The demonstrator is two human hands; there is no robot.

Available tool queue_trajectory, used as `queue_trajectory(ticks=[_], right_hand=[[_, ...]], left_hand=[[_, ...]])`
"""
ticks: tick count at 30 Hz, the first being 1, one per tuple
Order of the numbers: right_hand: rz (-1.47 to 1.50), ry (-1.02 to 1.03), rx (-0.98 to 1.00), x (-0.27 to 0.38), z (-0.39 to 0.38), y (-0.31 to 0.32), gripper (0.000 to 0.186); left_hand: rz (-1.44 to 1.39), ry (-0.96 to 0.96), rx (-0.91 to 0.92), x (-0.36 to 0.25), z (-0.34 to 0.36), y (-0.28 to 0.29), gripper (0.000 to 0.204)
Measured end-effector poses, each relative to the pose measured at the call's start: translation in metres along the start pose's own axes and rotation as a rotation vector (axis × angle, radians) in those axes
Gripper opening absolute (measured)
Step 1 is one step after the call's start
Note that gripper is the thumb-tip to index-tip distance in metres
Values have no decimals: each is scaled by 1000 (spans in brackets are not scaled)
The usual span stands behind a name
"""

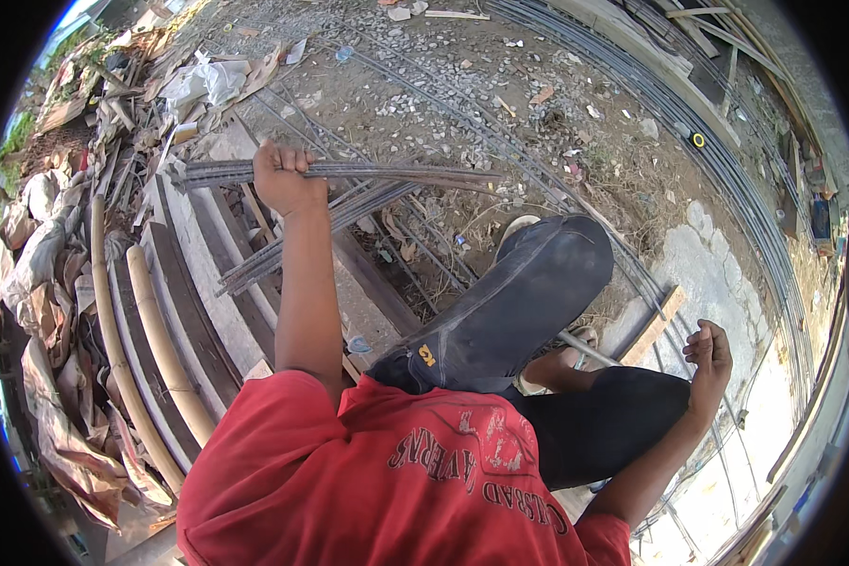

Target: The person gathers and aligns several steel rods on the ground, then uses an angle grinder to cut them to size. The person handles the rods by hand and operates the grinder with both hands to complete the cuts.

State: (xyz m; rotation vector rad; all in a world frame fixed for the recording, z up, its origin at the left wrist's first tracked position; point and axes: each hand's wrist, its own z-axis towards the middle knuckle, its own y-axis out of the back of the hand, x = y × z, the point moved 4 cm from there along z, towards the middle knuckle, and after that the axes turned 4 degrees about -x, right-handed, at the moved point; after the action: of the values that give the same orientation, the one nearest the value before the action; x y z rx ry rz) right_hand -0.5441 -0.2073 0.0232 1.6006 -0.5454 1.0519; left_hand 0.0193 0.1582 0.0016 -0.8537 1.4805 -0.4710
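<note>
My left hand grips a bundle of short grey steel bars, held level at upper centre-left. A second bundle of bars lies slanting just below it, over wooden beams. My right hand is at the right beside my bent leg, fingers loosely curled and apart, with nothing visible in it. Near it a pale wooden board lies across long thin rods, and a grey tube shows between my legs.
Long rebar runs along the right beside concrete. At the left are bamboo poles, crumpled sacks and scrap wood. Gravelly ground with debris spreads ahead, with a small yellow ring among the rods.
</note>
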Motion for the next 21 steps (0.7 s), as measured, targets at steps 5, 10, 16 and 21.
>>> queue_trajectory(ticks=[5, 10, 16, 21], right_hand=[[-162, -28, 91, 9, 3, -15, 36], [-225, -15, 270, 11, 10, -37, 34], [-272, -22, 310, 16, 10, -41, 28], [-328, 0, 351, 10, 19, -52, 29]], left_hand=[[-14, 28, -338, -32, 18, 151, 27], [49, 51, -565, -30, 7, 254, 18], [7, 88, -675, -36, -11, 245, 19], [14, 63, -445, -30, 18, 184, 26]])
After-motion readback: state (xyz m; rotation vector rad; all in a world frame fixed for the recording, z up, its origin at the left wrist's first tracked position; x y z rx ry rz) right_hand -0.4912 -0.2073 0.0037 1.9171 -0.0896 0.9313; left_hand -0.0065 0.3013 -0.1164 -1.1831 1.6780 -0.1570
